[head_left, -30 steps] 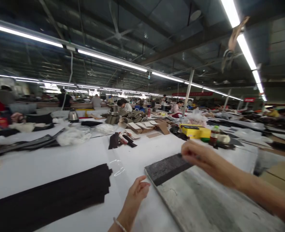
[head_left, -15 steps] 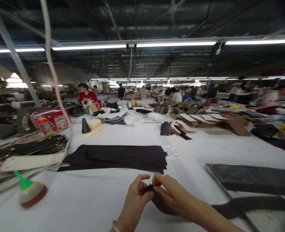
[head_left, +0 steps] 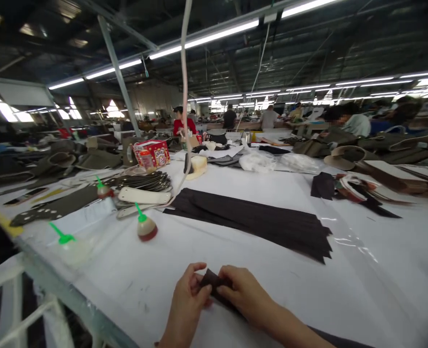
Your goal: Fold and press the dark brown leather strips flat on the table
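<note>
A dark strip of fabric [head_left: 211, 279] is pinched between my two hands above the white table [head_left: 134, 285]. My left hand [head_left: 189, 298] grips its near end between thumb and fingers. Just beside it, my right hand [head_left: 244, 295] holds the same strip, thumb on top and fingers curled. The rest of the strip runs beneath my right forearm and shows again at the lower right. Beyond my hands lies a stack of dark fabric strips [head_left: 250, 217], fanned at its right end.
Green-tipped glue bottles [head_left: 146, 227] stand on the left, near white straps [head_left: 144, 195] and dark straps. A pale cable [head_left: 184, 72] hangs down to the table. The table's edge [head_left: 72, 295] runs along the lower left. Plastic wrap [head_left: 257, 161] and cut pieces lie farther back; people work beyond.
My view has swung left and tilted, bringing the table's left edge and more bottles into sight. Both hands keep hold of the strip, whose end now sticks up more between them.
</note>
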`<action>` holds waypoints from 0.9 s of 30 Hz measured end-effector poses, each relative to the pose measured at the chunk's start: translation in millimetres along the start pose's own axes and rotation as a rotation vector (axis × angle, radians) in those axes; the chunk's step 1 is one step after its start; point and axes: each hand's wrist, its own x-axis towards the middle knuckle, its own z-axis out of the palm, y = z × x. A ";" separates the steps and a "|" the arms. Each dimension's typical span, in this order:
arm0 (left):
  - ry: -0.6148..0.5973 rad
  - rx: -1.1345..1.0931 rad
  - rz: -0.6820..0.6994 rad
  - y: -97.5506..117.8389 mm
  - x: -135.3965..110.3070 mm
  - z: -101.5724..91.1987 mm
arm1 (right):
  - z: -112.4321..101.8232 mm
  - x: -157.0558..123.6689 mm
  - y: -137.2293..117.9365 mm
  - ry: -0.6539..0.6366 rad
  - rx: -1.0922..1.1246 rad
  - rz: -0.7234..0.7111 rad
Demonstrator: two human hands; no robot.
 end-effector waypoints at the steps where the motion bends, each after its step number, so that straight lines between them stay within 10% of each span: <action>1: 0.061 0.083 0.039 -1.1 -2.8 -9.2 | 6.9 5.1 -3.7 0.000 -0.032 -0.010; 5: 0.228 0.607 0.450 5.5 -14.8 -39.9 | 28.8 22.7 -14.6 -0.006 -0.144 -0.050; 10: -0.101 1.147 0.908 12.1 -18.1 -58.4 | 41.2 40.5 -19.2 -0.012 -0.223 -0.099; 27: -0.133 1.378 0.924 -1.4 -7.1 -83.9 | 54.2 48.7 -7.6 0.023 -0.259 -0.276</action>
